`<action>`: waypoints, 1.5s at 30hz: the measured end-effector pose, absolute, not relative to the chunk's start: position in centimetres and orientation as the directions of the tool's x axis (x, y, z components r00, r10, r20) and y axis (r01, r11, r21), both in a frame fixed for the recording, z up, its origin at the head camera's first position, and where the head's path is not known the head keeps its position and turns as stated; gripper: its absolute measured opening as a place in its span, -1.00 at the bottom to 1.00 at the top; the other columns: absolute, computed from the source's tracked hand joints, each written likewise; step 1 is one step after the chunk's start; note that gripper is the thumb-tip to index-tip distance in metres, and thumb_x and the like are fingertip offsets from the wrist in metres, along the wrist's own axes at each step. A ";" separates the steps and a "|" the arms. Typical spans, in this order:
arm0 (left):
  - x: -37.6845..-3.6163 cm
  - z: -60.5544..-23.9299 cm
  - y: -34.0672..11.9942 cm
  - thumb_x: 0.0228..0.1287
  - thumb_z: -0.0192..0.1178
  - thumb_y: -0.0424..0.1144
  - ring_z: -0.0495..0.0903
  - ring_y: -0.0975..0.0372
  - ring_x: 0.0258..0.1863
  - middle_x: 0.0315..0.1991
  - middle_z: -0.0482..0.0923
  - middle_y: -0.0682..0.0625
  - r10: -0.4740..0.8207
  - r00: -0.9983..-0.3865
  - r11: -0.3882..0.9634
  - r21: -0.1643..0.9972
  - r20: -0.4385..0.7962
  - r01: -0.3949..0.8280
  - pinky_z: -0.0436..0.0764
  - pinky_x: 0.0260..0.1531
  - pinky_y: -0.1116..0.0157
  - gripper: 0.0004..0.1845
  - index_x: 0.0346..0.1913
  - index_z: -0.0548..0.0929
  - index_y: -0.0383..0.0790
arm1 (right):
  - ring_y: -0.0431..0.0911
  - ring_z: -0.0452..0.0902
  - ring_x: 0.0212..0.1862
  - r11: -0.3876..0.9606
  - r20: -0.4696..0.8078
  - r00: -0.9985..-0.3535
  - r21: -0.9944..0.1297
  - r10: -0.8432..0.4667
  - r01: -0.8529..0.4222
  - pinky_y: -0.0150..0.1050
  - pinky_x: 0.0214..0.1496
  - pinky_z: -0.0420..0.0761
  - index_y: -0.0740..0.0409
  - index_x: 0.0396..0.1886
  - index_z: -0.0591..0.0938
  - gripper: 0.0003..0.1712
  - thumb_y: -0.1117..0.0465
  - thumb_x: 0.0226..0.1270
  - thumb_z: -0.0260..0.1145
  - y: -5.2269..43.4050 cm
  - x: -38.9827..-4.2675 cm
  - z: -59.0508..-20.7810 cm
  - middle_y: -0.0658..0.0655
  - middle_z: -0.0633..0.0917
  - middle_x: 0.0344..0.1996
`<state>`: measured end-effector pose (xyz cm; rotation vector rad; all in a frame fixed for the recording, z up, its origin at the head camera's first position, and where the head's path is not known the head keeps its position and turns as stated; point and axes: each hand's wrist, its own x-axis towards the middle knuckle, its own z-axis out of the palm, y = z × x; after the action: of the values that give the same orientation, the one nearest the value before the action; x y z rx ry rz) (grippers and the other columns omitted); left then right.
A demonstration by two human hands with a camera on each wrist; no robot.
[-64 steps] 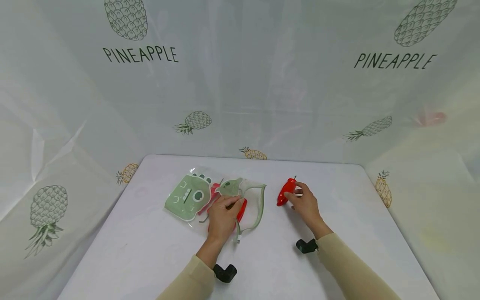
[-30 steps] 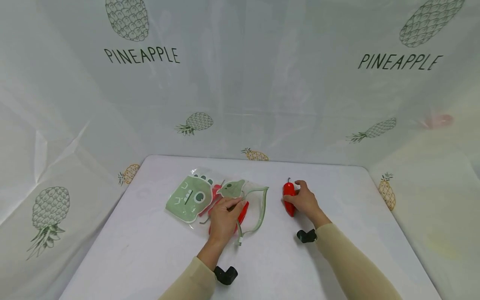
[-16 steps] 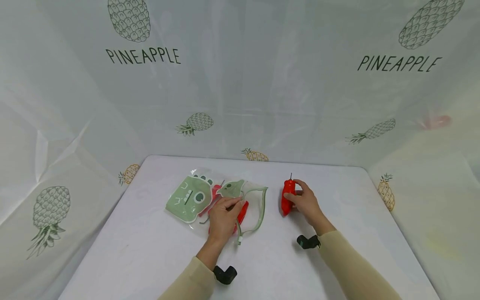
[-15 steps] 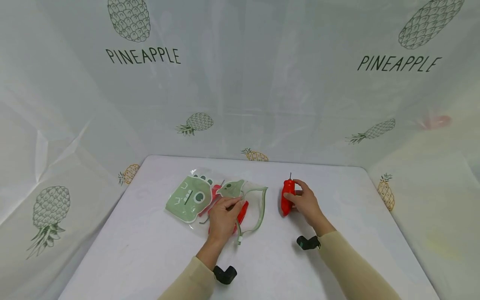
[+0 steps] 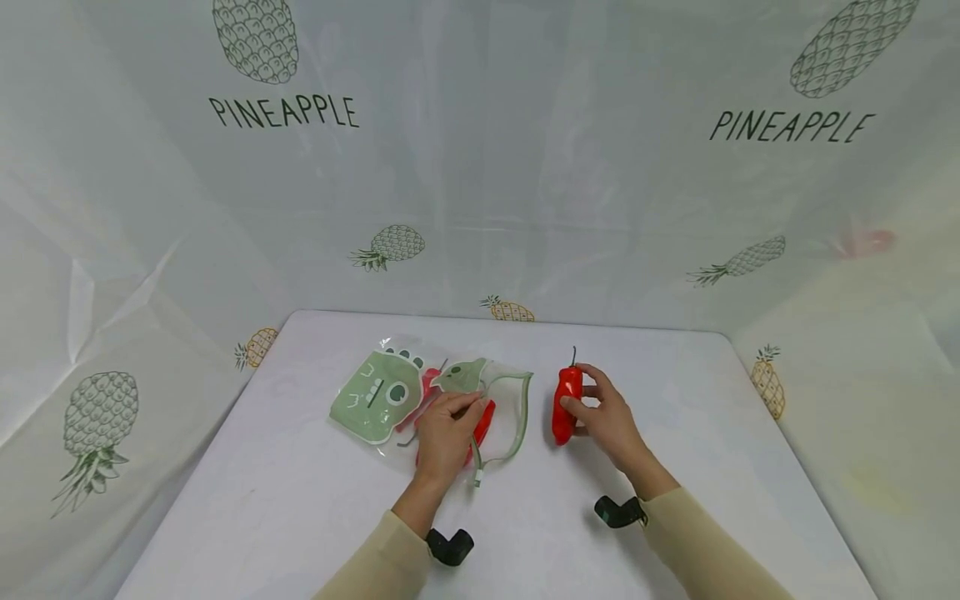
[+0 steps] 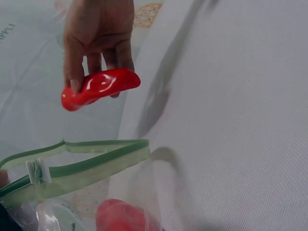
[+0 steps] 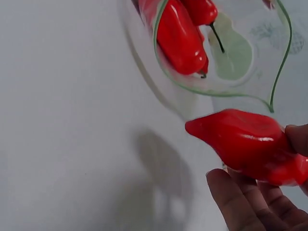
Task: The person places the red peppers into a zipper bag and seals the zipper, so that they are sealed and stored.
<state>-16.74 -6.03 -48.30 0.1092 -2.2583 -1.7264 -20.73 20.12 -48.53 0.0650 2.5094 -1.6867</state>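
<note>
"So, nearest thing?"
"Two beige sleeves (image 5: pixel 378 558), a black device (image 5: pixel 450 547) at each wrist"
"Then the left hand (image 5: pixel 445 435)?"
"Thumb and fingers pinching the green rim (image 6: pixel 103 169) of a clear bag (image 5: pixel 375 400) on the white worktop (image 5: pixel 285 517); red peppers (image 7: pixel 180 38) inside"
"And the right hand (image 5: pixel 613 427)?"
"Clamped round one red pepper (image 5: pixel 562 423), thumb opposite fingers, held above the worktop, near the bag's opening but outside it"
"Farthest back?"
"Pale sheeting (image 5: pixel 510 167), printed with pineapples (image 5: pixel 397 242) and dark lettering (image 5: pixel 283 112)"

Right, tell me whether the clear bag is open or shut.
Open: the bag has its green rim gaping, with red peppers inside.
</note>
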 end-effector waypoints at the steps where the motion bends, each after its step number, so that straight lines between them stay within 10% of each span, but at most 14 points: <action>1: -16.7 -48.3 -6.0 0.35 0.46 -0.22 0.71 0.24 -0.06 -0.16 0.76 0.14 -0.237 -0.953 0.276 0.954 0.189 0.120 0.69 -0.05 0.46 -0.85 -0.06 0.90 -0.04 | 0.21 0.66 0.12 0.387 -0.117 -0.993 -0.917 -0.034 0.094 -0.02 -0.12 0.82 -0.11 0.64 0.23 -0.18 0.12 0.51 0.38 20.0 -20.5 -48.4 0.37 0.49 0.34; 21: -16.5 -48.0 -5.7 0.36 0.45 -0.22 0.73 0.20 -0.08 -0.16 0.76 0.08 -0.228 -0.950 0.288 0.947 0.212 0.142 0.70 -0.09 0.46 -0.81 -0.02 0.88 -0.12 | 0.07 0.73 -0.11 0.289 -0.222 -0.929 -0.948 -0.297 0.134 0.03 -0.32 0.81 -0.05 0.52 0.44 -0.26 0.14 0.39 0.48 16.2 -16.9 -47.0 0.32 0.63 0.07; 36: -15.9 -48.1 -5.5 0.38 0.44 -0.21 0.74 0.15 -0.02 -0.06 0.76 0.02 -0.185 -0.962 0.250 0.956 0.202 0.153 0.77 -0.04 0.21 -0.78 0.03 0.87 -0.12 | 0.02 0.81 -0.24 0.096 -0.140 -0.987 -0.986 -0.074 0.133 -0.01 -0.33 0.81 0.00 0.56 0.35 -0.26 0.14 0.48 0.42 9.5 -19.3 -48.9 0.35 0.64 0.04; 45: -16.0 -48.1 -5.4 0.37 0.44 -0.26 0.72 0.21 -0.12 -0.11 0.77 0.01 -0.203 -0.960 0.233 0.962 0.194 0.146 0.74 -0.19 0.43 -0.79 0.00 0.87 -0.18 | -0.07 0.76 -0.30 0.105 -0.142 -0.986 -0.985 -0.081 0.134 -0.05 -0.32 0.81 0.05 0.62 0.27 -0.21 0.15 0.50 0.36 7.1 -19.0 -49.6 0.37 0.64 0.09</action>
<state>-16.04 -5.44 -48.07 0.0532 -2.2308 -1.7880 -18.97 7.12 -49.60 0.0528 2.2102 -1.9992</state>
